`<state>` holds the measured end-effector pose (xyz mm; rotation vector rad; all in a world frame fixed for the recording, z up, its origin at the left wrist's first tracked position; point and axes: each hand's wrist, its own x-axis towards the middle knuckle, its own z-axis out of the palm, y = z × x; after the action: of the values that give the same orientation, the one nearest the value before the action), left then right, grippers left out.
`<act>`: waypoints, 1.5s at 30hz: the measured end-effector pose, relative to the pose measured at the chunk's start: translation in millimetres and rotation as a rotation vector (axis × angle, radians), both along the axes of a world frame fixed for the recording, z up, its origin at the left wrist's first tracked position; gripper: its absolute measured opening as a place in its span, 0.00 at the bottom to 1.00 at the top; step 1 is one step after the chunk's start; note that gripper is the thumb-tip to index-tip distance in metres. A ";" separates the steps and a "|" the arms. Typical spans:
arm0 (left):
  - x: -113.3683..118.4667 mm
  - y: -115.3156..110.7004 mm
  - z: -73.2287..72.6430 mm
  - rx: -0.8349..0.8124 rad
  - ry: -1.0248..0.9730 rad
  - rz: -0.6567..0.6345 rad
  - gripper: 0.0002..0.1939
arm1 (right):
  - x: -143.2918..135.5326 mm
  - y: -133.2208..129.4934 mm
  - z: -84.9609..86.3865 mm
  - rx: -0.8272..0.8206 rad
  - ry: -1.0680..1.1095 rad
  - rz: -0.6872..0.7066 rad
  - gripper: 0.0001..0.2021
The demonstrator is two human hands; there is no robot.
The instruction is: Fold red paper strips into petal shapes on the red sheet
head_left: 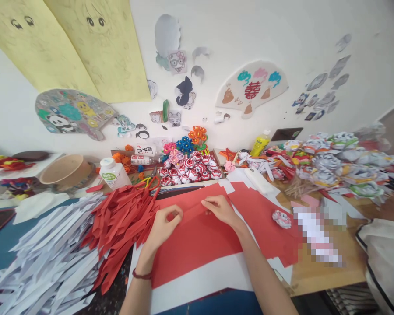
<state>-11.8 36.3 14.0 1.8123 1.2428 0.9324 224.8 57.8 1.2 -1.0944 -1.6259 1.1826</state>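
1. Head view: the left hand (164,225) and right hand (222,211) are pinched small. They seem to hold a thin red strip (193,210) by its ends.
2. The strip is between the fingertips, over the big red paper (197,245).
3. I think this step is working the strip. It calls for a soft pinch.
4. Red strips (118,214) lie beside the left hand.
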 end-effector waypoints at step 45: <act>32.1 -14.7 -19.0 0.013 0.126 0.187 0.14 | -16.6 -7.8 -2.9 -0.163 0.141 0.012 0.15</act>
<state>20.3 21.6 -5.0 1.8111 1.5091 0.9414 208.2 50.0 -1.6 -1.0774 -1.4498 1.3882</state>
